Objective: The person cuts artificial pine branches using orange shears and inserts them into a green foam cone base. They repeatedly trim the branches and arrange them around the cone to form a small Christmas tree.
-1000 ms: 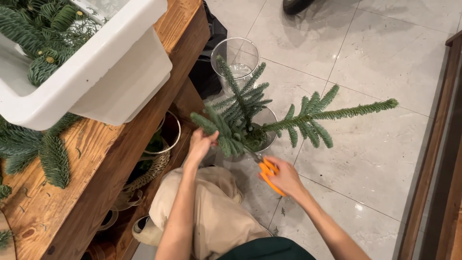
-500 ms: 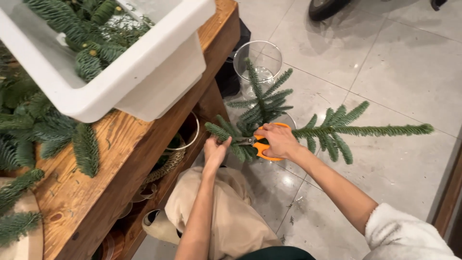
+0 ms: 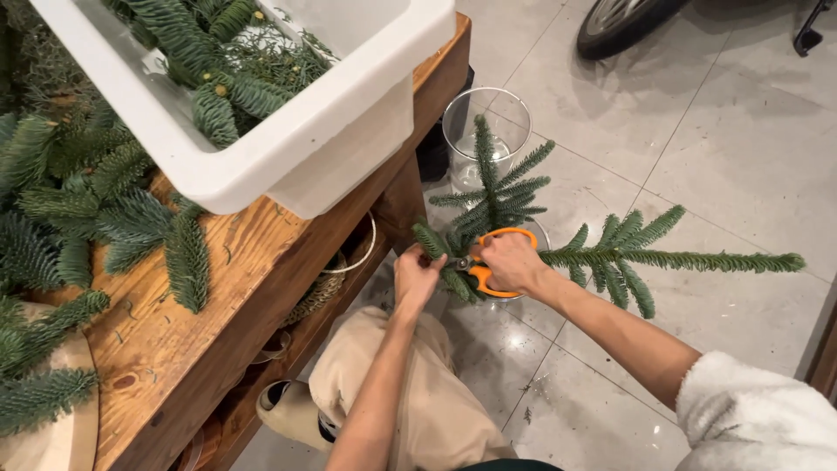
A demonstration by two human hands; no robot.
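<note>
The left hand [image 3: 417,277] is clenched on the lower part of a fir branch [image 3: 497,205], its fingers [image 3: 427,260] wrapped around the stem where the needles thin out. Just to the right of those fingers, the right hand [image 3: 513,263] grasps orange scissors [image 3: 486,277], its fingers through the handle loops; the blades point left toward the left hand's fingers and meet the stem between the two hands. Whether the blades are closed cannot be told.

The branch forks away from the fingers: one spray rises above them, in front of a clear glass vase [image 3: 486,131] that stands on the tiled floor [image 3: 715,166], and a longer spray [image 3: 671,259] runs out to the right of the right hand, level over the floor.

Left of the fingers stands a wooden surface [image 3: 253,288] carrying a white tub [image 3: 288,148] with more fir cuttings inside, and loose fir sprigs [image 3: 105,209] lying beside it. Under the surface, just left of the left hand, sit round baskets [image 3: 327,288]. Below the fingers are the person's bent knee in beige trousers [image 3: 410,392] and a pale shoe [image 3: 283,410]. A dark wheel [image 3: 623,24] shows far above the right hand.
</note>
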